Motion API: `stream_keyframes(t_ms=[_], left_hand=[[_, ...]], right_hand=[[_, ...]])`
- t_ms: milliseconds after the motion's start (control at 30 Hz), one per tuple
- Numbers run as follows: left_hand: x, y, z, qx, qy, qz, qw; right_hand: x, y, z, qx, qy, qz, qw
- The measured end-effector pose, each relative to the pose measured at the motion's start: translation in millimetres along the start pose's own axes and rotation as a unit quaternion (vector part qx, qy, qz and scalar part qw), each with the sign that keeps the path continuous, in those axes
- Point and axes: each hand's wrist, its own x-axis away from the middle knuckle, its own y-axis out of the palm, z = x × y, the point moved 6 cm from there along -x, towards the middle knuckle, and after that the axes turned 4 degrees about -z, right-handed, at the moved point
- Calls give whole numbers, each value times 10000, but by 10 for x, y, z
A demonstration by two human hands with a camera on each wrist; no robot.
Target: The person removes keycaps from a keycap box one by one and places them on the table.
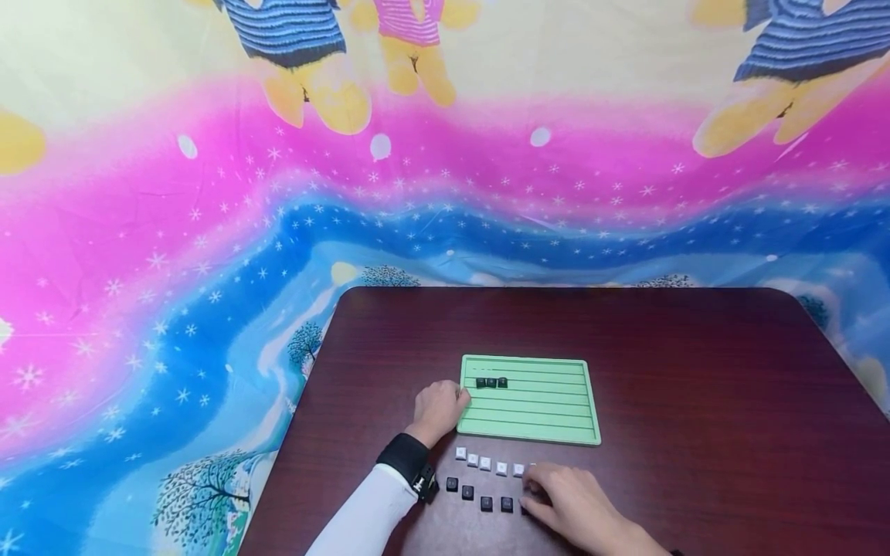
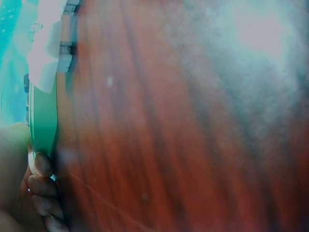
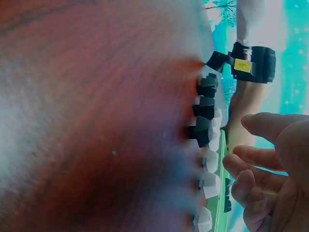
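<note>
My left hand (image 1: 438, 409) pinches the left edge of a green ridged tray (image 1: 528, 428), and the left wrist view shows the fingers (image 2: 42, 186) curled by its edge. Toward the left of the tray sit three black keycaps (image 1: 491, 382) side by side. My right hand (image 1: 577, 502) is over the right end of two keycap rows. In the right wrist view its thumb and fingers are apart, with nothing between them. White keycaps (image 1: 485, 463) form the row nearer the tray; loose black keycaps (image 1: 487, 504) form the nearer row. The right hand partly hides the last ones.
A dark reddish-brown table (image 1: 695, 386) carries everything. Behind it hangs a colourful printed cloth (image 1: 487, 170). On the left wrist a black band with a small camera (image 1: 422, 483) sits close to the left ends of the keycap rows.
</note>
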Motion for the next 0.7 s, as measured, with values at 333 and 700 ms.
stream_keyframes(t_ms=[333, 700], left_hand=[[-7, 12, -13, -37, -9, 19, 10000], [-2, -11, 9, -40, 29, 68, 10000]], right_hand=[[-123, -71, 3, 83, 0, 53, 10000], [-287, -254, 65, 285, 76, 301, 9991]])
